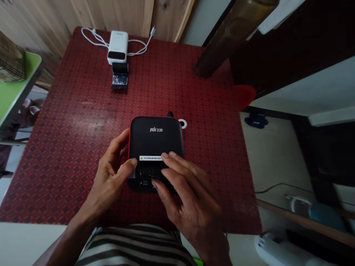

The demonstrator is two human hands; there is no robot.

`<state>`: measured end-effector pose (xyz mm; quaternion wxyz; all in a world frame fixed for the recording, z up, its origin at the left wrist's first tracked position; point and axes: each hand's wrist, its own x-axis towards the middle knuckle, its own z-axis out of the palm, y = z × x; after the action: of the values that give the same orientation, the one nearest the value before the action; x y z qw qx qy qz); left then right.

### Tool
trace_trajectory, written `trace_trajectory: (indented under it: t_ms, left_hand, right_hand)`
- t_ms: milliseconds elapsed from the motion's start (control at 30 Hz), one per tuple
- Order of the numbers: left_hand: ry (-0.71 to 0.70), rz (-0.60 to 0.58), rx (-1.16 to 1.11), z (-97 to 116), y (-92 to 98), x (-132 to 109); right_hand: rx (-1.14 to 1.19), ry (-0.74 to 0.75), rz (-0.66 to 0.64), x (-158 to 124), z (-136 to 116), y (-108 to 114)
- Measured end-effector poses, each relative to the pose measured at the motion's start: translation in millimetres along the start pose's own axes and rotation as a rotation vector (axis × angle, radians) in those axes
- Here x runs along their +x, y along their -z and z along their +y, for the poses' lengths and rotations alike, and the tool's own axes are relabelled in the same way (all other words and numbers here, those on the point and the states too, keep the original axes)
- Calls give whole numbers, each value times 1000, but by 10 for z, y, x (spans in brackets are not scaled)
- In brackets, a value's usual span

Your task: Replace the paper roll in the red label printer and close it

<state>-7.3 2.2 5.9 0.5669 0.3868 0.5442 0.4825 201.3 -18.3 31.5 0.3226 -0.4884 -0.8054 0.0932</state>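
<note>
A black, square, round-cornered device (155, 142) with red sides and a FEIE logo lies on the table in front of me. My left hand (115, 166) is closed on its left side, the thumb on top and the fingers along the edge. Over the lower right of the device is my right hand (188, 188). Its fingertips rest by a white warning label (149, 158), and its thumb tip touches near a recess with small slots. Thumb and index finger are apart, with nothing visible between them. The right-hand fingers hide the label's end and part of the recess.
On the red patterned table (83, 159), a white device like a power bank (118, 46) lies with a white cable (140, 51). Below it is a dark printed roll (120, 75). A white ring (183, 123) sits behind the black device. A brown post (213, 55) stands back right.
</note>
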Motion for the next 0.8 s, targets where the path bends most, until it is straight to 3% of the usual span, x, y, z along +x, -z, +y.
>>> trace_trajectory:
  t_ms: [267, 433, 800]
  left_hand:
    - [12, -73, 13, -87, 203, -161]
    - [8, -55, 23, -77, 191, -157]
    - [44, 0, 36, -17, 85, -185]
  right_hand:
    - [20, -124, 281, -371, 162, -28]
    - [-19, -150, 280, -507, 271, -68]
    - [109, -244, 206, -569, 267, -203]
